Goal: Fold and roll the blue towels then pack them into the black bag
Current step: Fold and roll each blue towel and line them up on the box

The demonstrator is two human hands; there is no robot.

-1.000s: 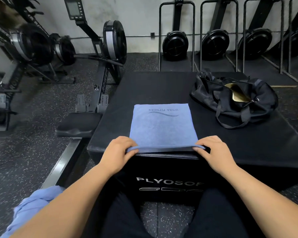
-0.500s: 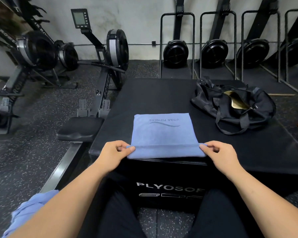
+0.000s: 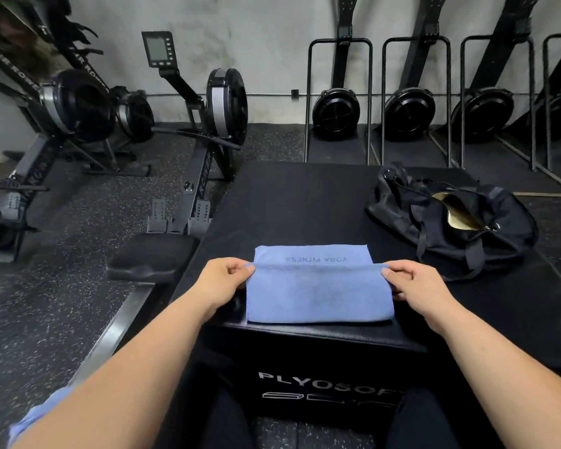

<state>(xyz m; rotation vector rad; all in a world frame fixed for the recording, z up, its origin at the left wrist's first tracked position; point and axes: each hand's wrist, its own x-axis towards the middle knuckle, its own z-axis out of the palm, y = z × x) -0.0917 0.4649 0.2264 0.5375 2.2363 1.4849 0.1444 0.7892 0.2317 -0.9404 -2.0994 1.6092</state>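
Note:
A blue towel (image 3: 318, 293) lies on the black plyo box (image 3: 305, 202) near its front edge, its near half folded over toward the far edge. A strip with "YOGA FITNESS" lettering still shows beyond the fold. My left hand (image 3: 222, 280) pinches the folded layer's left corner and my right hand (image 3: 413, 283) pinches its right corner. The black bag (image 3: 460, 222) sits on the box at the right, its zip partly open on a tan lining. More blue towel cloth (image 3: 36, 419) shows at the bottom left by my left arm.
Rowing machines (image 3: 204, 124) stand on the speckled floor left of the box, one seat (image 3: 149, 257) close to its left edge. Upright stored rowers (image 3: 337, 111) line the back wall. My legs are under the box front.
Both hands have carried the towel's near edge away from me, folding it over the far half. The camera has tilted up a little.

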